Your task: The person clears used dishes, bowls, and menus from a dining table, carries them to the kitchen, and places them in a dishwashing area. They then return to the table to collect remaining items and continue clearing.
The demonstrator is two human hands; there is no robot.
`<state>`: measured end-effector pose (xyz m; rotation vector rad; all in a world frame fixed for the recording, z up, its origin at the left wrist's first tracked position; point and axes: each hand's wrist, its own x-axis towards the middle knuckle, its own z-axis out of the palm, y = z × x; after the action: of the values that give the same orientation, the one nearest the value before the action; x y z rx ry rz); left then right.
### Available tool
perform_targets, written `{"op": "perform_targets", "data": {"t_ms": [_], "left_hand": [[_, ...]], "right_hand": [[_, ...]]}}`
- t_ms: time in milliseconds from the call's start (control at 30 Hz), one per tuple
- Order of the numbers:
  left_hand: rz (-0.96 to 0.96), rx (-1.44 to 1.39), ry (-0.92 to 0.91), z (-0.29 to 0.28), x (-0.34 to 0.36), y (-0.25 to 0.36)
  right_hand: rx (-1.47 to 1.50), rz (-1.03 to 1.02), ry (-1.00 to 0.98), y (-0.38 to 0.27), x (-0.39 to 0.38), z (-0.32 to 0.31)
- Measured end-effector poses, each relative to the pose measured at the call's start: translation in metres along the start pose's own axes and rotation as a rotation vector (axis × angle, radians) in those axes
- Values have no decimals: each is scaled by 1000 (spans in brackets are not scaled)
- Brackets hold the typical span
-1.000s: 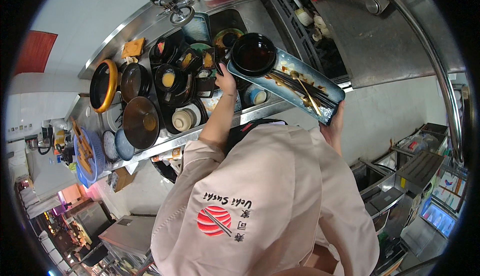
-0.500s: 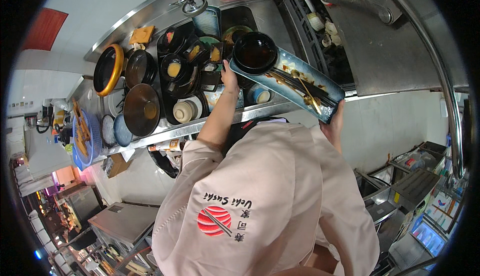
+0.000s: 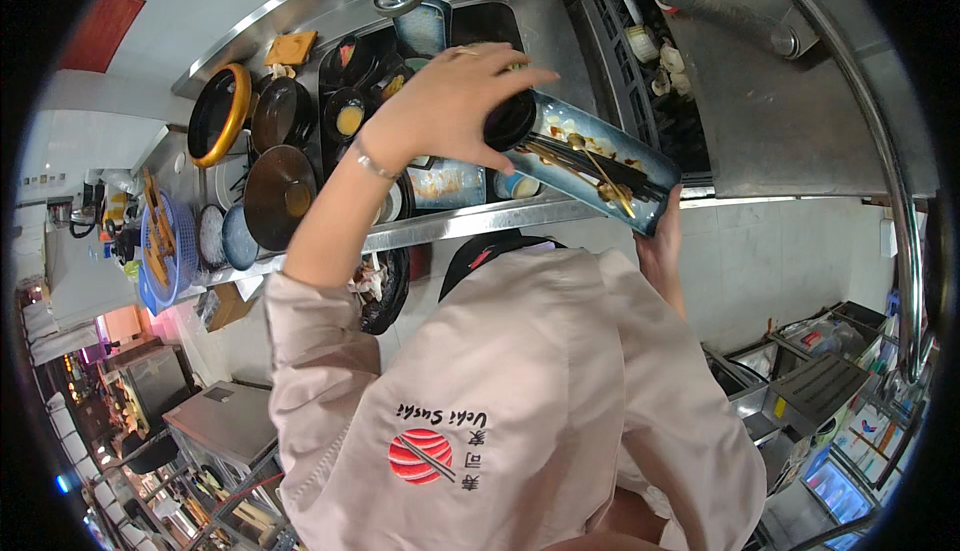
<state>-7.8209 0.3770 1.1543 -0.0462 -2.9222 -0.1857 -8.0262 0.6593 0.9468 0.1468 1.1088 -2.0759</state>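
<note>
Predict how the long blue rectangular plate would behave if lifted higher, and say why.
The long blue rectangular plate looks rigid, so it would probably move without flexing. With the black bowl near one end, that end may feel heavier and dip. The black chopsticks and gold-coloured utensils lie loose on its sauce-smeared surface, so they could slide or roll.

Black lettering [image 3: 469, 419], black characters [image 3: 472, 461], round red emblem [image 3: 421, 457], on beige uniform [image 3: 520, 351]

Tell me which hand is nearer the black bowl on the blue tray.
Left. The left hand is right at the bowl, fingers spread over its left side; contact is unclear. The right hand grips the far end of the tray.
</note>
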Motion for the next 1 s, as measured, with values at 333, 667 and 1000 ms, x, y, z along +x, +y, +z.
{"op": "perform_targets", "data": {"t_ms": [333, 667, 1000], "left_hand": [[-69, 413, -561, 31, 7, 10], [-173, 342, -591, 21, -13, 4], [-341, 264, -500, 25, -66, 7]], "right_hand": [[-69, 127, 73, 20, 1, 22], [-87, 165, 63, 38, 8, 33], [-4, 47, 100, 37, 34, 10]]}}
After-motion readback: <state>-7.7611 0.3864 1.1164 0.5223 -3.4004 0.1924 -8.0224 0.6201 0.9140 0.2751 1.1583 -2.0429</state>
